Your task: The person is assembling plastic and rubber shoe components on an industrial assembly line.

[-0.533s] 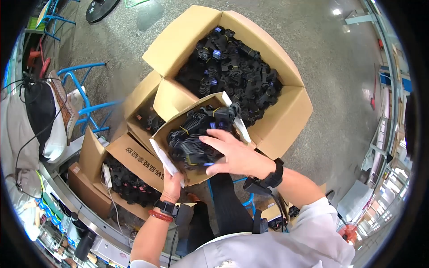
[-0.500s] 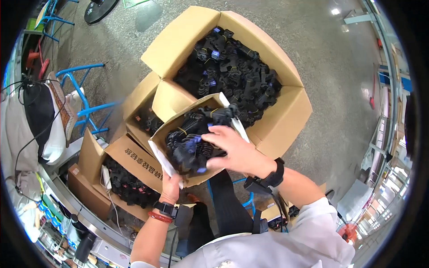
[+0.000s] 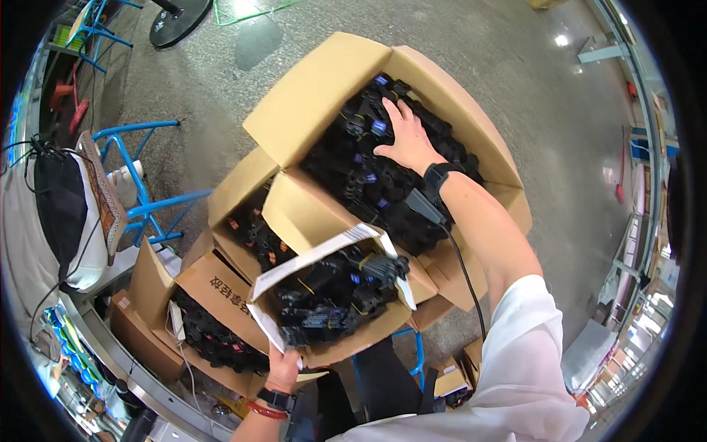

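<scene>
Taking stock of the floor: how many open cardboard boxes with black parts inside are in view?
4: the large box under the right hand, the small box held by the left hand, one box between them, one lower left. More may be hidden.

I count four cardboard boxes (image 3: 471,125) of black parts (image 3: 353,169), two blue metal frames (image 3: 140,158), and my two hands (image 3: 407,140).
</scene>
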### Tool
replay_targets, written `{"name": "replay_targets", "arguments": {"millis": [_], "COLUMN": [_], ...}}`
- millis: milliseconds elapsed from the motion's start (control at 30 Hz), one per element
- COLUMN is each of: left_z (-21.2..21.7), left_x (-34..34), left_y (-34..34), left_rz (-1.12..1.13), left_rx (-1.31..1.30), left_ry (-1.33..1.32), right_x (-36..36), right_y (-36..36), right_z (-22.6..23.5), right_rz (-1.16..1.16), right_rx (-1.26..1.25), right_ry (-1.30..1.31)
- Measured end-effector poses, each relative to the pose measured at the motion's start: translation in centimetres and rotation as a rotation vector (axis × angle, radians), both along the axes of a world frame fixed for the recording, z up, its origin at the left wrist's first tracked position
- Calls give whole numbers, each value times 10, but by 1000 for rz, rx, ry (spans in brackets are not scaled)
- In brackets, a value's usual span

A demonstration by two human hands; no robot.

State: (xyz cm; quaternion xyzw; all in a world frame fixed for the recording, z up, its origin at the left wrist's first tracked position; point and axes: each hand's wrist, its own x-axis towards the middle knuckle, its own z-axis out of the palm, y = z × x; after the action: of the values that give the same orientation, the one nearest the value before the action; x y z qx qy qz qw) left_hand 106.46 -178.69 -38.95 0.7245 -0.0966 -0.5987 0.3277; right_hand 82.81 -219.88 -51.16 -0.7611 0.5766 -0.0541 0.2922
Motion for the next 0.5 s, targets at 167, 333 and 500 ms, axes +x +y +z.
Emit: {"name": "replay_targets", "arguments": {"millis": [167,333,500], "left_z": [12,11,4], "left_x": [-1,2,6], "left_y": [-11,-12,-8], "left_rz": [50,122,39], "left_rx": [68,82,107], "left_ry": [8,99,88], "right_x": [33,44,35], "right_y": [-41,-39,-41], "right_z": [-14,-39,-46], "right_rz": [-9,134,101], "right_rx": [43,8,-183], "right_ry": [226,419,343]}}
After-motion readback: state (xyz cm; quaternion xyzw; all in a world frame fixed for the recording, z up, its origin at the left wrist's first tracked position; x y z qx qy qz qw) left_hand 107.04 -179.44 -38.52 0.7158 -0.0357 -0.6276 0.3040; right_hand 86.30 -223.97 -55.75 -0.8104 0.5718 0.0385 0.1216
